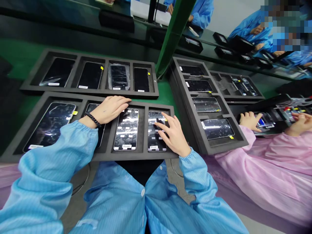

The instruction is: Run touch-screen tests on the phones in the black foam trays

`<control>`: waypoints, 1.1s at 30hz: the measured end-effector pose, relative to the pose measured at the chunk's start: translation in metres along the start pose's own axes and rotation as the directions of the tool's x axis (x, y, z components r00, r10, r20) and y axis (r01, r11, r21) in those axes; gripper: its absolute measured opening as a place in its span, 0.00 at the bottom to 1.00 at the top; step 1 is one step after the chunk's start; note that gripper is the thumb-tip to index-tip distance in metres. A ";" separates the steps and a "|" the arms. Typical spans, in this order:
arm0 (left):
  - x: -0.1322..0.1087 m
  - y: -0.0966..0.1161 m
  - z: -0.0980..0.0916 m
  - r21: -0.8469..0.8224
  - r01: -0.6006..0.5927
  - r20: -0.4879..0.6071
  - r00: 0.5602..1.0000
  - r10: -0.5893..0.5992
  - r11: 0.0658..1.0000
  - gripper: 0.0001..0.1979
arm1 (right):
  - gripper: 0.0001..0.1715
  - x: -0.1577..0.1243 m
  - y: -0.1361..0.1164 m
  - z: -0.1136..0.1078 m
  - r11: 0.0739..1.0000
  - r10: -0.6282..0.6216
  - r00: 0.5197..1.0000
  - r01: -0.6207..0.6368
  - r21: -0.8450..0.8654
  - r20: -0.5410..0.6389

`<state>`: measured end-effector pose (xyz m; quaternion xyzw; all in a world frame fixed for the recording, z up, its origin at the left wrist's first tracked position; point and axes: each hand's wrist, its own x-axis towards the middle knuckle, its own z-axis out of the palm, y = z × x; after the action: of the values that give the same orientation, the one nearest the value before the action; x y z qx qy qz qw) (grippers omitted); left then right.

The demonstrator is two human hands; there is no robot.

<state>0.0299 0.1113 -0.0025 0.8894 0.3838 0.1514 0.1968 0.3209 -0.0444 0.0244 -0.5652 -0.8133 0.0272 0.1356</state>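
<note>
A black foam tray point(97, 155) lies in front of me with several phone screens in its compartments. My right hand point(172, 131) is over the rightmost phone screen point(153, 141), fingers spread and fingertips on or just above its glass. Stretched flat, my left hand point(109, 110) rests across the tray's far rim, above the second screen point(99, 139), which my wrist and sleeve partly hide. Between the hands lies a third screen point(126, 130) with white labels. The large leftmost screen point(52, 123) bears a yellow tab and is partly covered by my left sleeve.
Behind stands another foam tray point(97, 91) with several screens. To the right, a foam tray point(209, 148) holds more screens beside a green post point(174, 32). A co-worker in pink sleeves point(265, 159) works at the right. Other people in blue sit across the bench.
</note>
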 end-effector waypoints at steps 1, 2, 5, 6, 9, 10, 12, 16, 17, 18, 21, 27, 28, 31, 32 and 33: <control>0.000 0.000 0.000 -0.002 -0.002 0.001 1.000 0.002 1.000 0.32 | 0.21 0.002 -0.001 0.001 1.000 -0.018 1.000 0.018 -0.008 0.014; 0.000 0.000 -0.001 -0.004 -0.003 0.000 1.000 0.003 1.000 0.32 | 0.21 0.004 -0.002 0.002 0.999 -0.033 0.999 0.034 -0.014 0.024; 0.000 0.000 -0.001 0.004 -0.003 0.000 1.000 0.003 1.000 0.33 | 0.21 0.007 -0.007 0.001 0.997 -0.072 0.997 0.072 -0.009 0.020; 0.000 0.000 -0.001 0.008 -0.004 0.001 1.000 0.004 1.000 0.33 | 0.20 0.007 -0.008 0.001 0.996 -0.087 0.996 0.087 -0.002 0.014; 0.000 -0.001 0.000 0.020 -0.007 0.007 1.000 0.006 1.000 0.33 | 0.18 0.003 -0.013 -0.002 0.991 -0.134 0.991 0.134 0.020 0.020; 0.000 -0.001 0.000 0.023 -0.004 0.006 1.000 0.004 1.000 0.33 | 0.18 0.000 -0.013 -0.003 0.990 -0.143 0.989 0.142 0.024 0.024; 0.000 -0.001 0.000 0.029 0.000 0.004 1.000 -0.001 1.000 0.33 | 0.18 -0.006 -0.013 -0.005 0.991 -0.131 0.991 0.131 0.022 0.015; 0.000 -0.001 0.000 0.032 -0.008 0.008 1.000 0.008 0.999 0.33 | 0.18 -0.019 -0.005 -0.008 0.999 -0.033 0.999 0.033 -0.006 -0.010; 0.000 -0.001 0.000 0.031 -0.009 0.010 1.000 0.008 0.999 0.34 | 0.18 -0.022 -0.002 -0.009 1.000 -0.012 1.000 0.012 -0.009 -0.010; 0.000 -0.001 0.000 0.030 -0.007 0.011 1.000 0.007 1.000 0.34 | 0.18 -0.026 0.000 -0.010 1.000 0.007 1.000 -0.007 -0.011 -0.013; 0.000 -0.001 -0.001 0.032 0.001 0.016 1.000 -0.002 0.999 0.34 | 0.18 -0.035 0.005 -0.012 0.999 0.045 0.998 -0.045 -0.014 -0.036; 0.001 -0.002 -0.001 0.038 0.011 0.032 0.999 -0.012 0.999 0.34 | 0.17 -0.045 -0.001 -0.014 0.998 -0.047 0.999 0.047 0.049 0.008; 0.001 -0.002 -0.001 0.036 0.010 0.033 0.999 -0.011 0.999 0.35 | 0.17 -0.045 -0.003 -0.014 0.997 -0.058 0.998 0.057 0.058 0.017; 0.001 -0.003 -0.001 0.032 0.006 0.035 0.999 -0.007 0.999 0.35 | 0.19 -0.040 -0.010 -0.013 0.995 -0.072 0.996 0.068 0.076 0.044; 0.001 -0.003 -0.001 0.031 0.005 0.033 0.999 -0.006 0.999 0.35 | 0.20 -0.038 -0.013 -0.012 0.994 -0.081 0.995 0.076 0.083 0.057; 0.001 -0.003 -0.001 0.030 0.003 0.031 1.000 -0.004 1.000 0.34 | 0.20 -0.036 -0.015 -0.011 0.992 -0.094 0.993 0.088 0.091 0.071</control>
<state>0.0281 0.1143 -0.0034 0.8938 0.3844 0.1316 0.1897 0.3214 -0.0840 0.0313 -0.5196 -0.8408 0.0777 0.1306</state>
